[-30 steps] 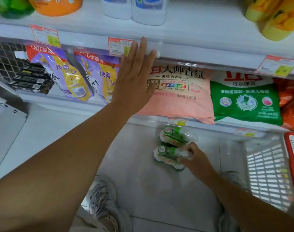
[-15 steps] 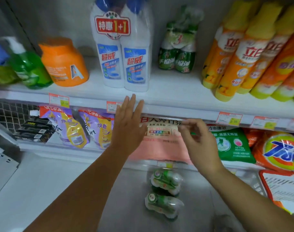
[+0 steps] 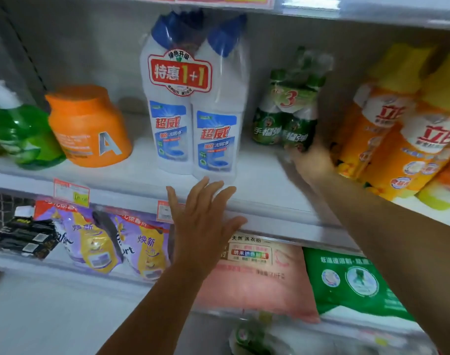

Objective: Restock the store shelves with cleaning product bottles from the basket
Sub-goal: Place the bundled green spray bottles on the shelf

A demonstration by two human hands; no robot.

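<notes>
A shrink-wrapped pack of green bottles (image 3: 286,111) stands upright on the white shelf (image 3: 259,185), between a twin pack of white and blue bottles (image 3: 193,119) and the yellow-orange bottles (image 3: 403,139). My right hand (image 3: 312,161) reaches up to the base of the green pack and touches its lower right corner; the hand is blurred and its fingers are hidden, so the grip is unclear. My left hand (image 3: 203,221) lies flat with fingers spread on the shelf's front edge, holding nothing. Another green bottle pack (image 3: 254,339) lies low down at the bottom edge.
An orange jar (image 3: 88,126) and a green spray bottle (image 3: 21,134) stand at the shelf's left. On the shelf below lie purple pouches (image 3: 96,247), black boxes (image 3: 24,237), a pink detergent bag (image 3: 259,275) and a green bag (image 3: 354,280). Price tags line the shelf edges.
My right hand left the packs on the floor, rose past the shelf edge and now reaches the green pack on the shelf. The view tilted upward. My left hand stayed at the edge.
</notes>
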